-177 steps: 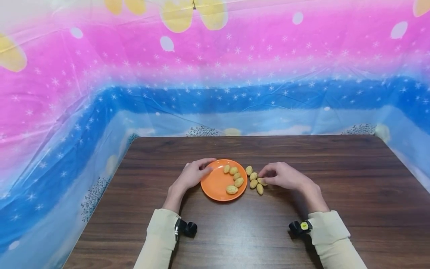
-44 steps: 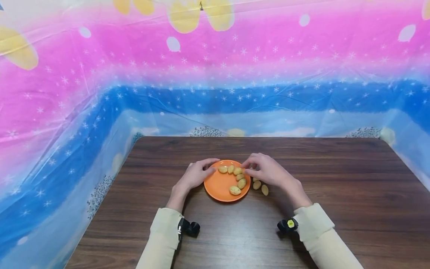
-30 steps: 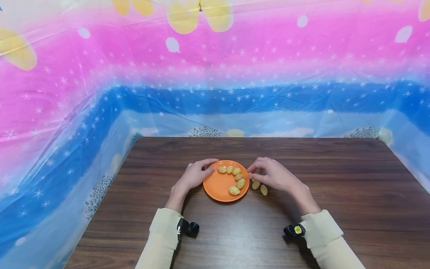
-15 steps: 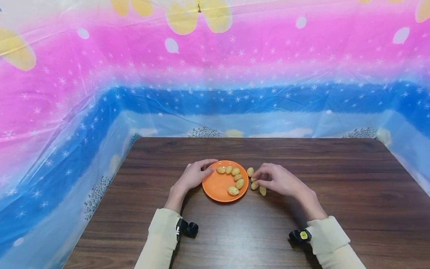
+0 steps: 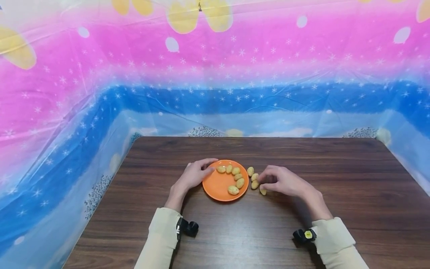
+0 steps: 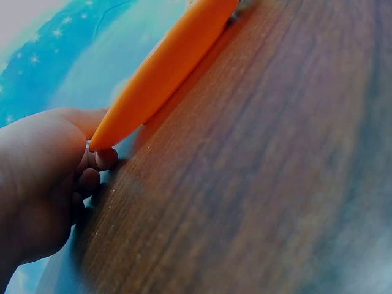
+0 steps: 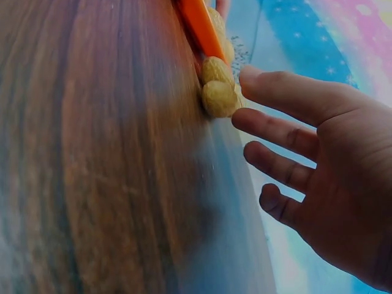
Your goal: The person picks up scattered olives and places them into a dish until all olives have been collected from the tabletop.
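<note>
An orange plate [image 5: 214, 185] lies on the table, with several rough-shelled, yellow-tan oval nuts [image 5: 233, 190] in a curve along its far and right side. My left hand [image 5: 192, 175] holds the plate's left rim, thumb on top; in the left wrist view its other fingers curl at the plate's edge [image 6: 162, 76]. Several more nuts [image 5: 255, 185] form a small cluster on the table, right of the plate. Over the nearest of these hovers my right hand [image 5: 287, 181], thumb and forefinger apart. In the right wrist view its fingertips come close beside the nuts [image 7: 218, 98].
The dark wood-grain table [image 5: 218, 231] reaches back to a pink and blue patterned cloth [image 5: 208, 74] hung behind and at the sides. Black cameras are strapped at the left cuff [image 5: 191, 228] and the right cuff [image 5: 304, 235].
Compared with the earliest frame, the plate bears more nuts and the table fewer. The right hand has drawn back from the plate's right rim to the loose cluster. The left hand stays at the rim.
</note>
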### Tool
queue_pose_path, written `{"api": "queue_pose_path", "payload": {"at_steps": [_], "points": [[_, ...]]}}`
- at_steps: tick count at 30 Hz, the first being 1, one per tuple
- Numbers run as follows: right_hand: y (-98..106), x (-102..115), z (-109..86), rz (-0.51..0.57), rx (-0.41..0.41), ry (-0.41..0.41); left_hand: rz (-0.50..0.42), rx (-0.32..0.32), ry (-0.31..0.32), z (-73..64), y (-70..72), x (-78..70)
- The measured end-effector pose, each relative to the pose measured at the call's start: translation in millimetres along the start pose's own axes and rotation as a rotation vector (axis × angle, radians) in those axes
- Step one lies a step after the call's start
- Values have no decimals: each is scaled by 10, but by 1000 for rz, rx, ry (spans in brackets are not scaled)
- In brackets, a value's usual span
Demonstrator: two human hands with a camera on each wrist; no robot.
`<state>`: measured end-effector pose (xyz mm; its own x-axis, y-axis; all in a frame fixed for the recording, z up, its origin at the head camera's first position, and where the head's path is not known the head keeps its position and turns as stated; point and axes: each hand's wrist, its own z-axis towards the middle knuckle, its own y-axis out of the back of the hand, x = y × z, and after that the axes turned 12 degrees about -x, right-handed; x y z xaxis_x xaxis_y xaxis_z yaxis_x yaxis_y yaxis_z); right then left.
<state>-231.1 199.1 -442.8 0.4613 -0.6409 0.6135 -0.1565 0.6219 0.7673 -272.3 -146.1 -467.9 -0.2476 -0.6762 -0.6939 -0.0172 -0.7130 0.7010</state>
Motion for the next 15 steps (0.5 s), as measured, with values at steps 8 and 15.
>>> {"api": "queue_pose_path", "payload": {"at_steps": [8,15], "points": [[-2,-58,-21,39,58,-48,5,1,-6,13,-6,20],[6,-65,-35,28,72,-64,11,0,-8,12,-15,19]]}}
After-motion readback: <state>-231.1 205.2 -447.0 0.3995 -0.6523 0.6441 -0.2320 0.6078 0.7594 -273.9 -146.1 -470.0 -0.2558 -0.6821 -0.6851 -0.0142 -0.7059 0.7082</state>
